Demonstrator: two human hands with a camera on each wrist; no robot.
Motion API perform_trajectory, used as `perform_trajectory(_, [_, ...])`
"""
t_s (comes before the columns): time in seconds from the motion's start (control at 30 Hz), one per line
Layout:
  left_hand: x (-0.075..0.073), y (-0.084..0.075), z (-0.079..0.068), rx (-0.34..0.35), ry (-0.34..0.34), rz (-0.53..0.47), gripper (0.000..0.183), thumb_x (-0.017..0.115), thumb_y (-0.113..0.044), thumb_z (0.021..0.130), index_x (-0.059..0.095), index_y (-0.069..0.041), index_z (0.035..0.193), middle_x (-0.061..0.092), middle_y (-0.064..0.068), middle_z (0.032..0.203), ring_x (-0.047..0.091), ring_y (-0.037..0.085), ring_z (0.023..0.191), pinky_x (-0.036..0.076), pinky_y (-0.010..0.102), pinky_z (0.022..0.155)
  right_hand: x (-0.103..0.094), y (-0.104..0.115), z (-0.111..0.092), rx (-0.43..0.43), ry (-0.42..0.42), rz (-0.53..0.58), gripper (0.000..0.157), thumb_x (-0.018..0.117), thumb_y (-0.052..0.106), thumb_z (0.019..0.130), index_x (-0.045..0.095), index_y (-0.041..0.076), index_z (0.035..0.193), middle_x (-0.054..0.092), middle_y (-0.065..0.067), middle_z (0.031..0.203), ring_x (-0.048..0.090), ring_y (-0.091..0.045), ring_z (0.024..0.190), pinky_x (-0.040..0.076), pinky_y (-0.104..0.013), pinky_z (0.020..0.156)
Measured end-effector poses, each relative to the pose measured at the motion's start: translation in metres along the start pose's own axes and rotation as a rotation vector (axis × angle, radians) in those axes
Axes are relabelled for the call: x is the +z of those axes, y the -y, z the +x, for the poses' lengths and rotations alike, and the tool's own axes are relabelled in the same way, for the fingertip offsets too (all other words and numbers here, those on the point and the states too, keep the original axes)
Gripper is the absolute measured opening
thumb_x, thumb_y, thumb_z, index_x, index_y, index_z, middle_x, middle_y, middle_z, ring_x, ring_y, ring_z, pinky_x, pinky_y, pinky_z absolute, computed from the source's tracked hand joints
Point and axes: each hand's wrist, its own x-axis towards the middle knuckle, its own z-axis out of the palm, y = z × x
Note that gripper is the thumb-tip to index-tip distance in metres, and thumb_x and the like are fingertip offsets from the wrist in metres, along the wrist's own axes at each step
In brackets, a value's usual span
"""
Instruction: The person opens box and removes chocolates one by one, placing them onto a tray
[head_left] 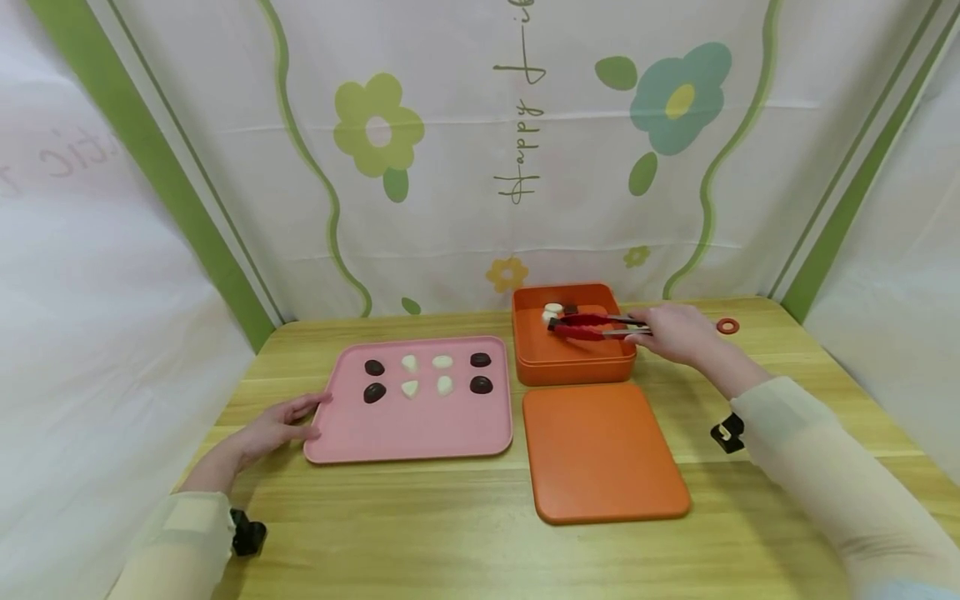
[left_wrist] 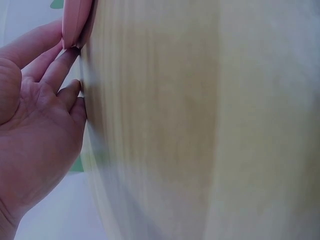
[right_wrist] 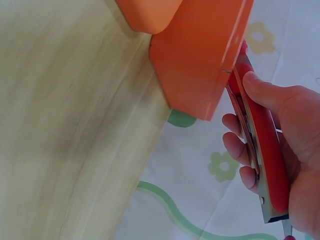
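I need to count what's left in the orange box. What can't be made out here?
- Orange box contents: head view, near wall and tongs hide most.
- Tong tips: right wrist view, box blocks them.
- Pink tray: left wrist view, cut by edge.

A light wooden table [head_left: 420, 542] stands enclosed by white cloth walls [head_left: 465, 167] printed with flowers and green stripes.
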Motion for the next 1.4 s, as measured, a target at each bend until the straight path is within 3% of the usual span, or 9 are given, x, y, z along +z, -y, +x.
perform_trajectory(0.1, [0.000, 0.001, 0.000, -0.002, 0.001, -0.002, 0.072, 0.068, -0.017, 0.092, 0.030, 0.002, 0.150, 0.020, 0.029, 0.153, 0.008, 0.047, 0.142, 0.005, 0.065, 0.109, -0.005, 0.003, -0.004, 0.011, -0.019, 0.002, 0.039, 0.073, 0.028, 0.088, 0.067, 0.003, 0.117, 0.070, -0.013, 0.095, 0.060, -0.025, 0.070, 0.049, -0.043, 0.058])
perform_trajectory(0.5, [-0.001, 0.000, 0.000, -0.009, 0.005, -0.006, 0.073, 0.067, -0.017, 0.092, 0.029, 0.002, 0.151, 0.019, 0.029, 0.154, 0.008, 0.046, 0.142, 0.006, 0.065, 0.109, -0.019, 0.012, -0.017, -0.005, -0.089, -0.018, 0.041, 0.072, 0.029, 0.088, 0.066, 0.003, 0.120, 0.070, -0.017, 0.100, 0.065, -0.035, 0.082, 0.051, -0.053, 0.065])
perform_trajectory(0.83, [0.000, 0.000, 0.000, -0.004, 0.003, -0.012, 0.073, 0.068, -0.017, 0.092, 0.030, 0.001, 0.151, 0.020, 0.028, 0.154, 0.008, 0.046, 0.142, 0.005, 0.064, 0.109, -0.029, 0.036, -0.022, -0.042, -0.169, -0.002, 0.039, 0.074, 0.030, 0.086, 0.067, 0.007, 0.116, 0.071, -0.012, 0.095, 0.062, -0.031, 0.071, 0.047, -0.048, 0.054])
perform_trajectory(1.13, [-0.001, 0.002, 0.000, -0.007, 0.005, -0.014, 0.073, 0.068, -0.018, 0.092, 0.029, 0.000, 0.151, 0.020, 0.028, 0.154, 0.008, 0.046, 0.142, 0.005, 0.065, 0.109, -0.033, 0.068, -0.018, -0.137, -0.239, -0.021, 0.044, 0.077, 0.028, 0.083, 0.068, 0.004, 0.119, 0.072, -0.011, 0.093, 0.064, -0.027, 0.066, 0.048, -0.042, 0.050])
perform_trajectory(1.4, [0.000, 0.000, 0.001, -0.017, 0.000, -0.019, 0.073, 0.069, -0.019, 0.091, 0.030, -0.001, 0.151, 0.020, 0.027, 0.154, 0.007, 0.046, 0.142, 0.003, 0.065, 0.109, -0.024, 0.093, -0.011, -0.212, -0.243, -0.011, 0.046, 0.078, 0.032, 0.082, 0.069, 0.007, 0.120, 0.071, -0.013, 0.108, 0.069, -0.029, 0.075, 0.051, -0.039, 0.053])
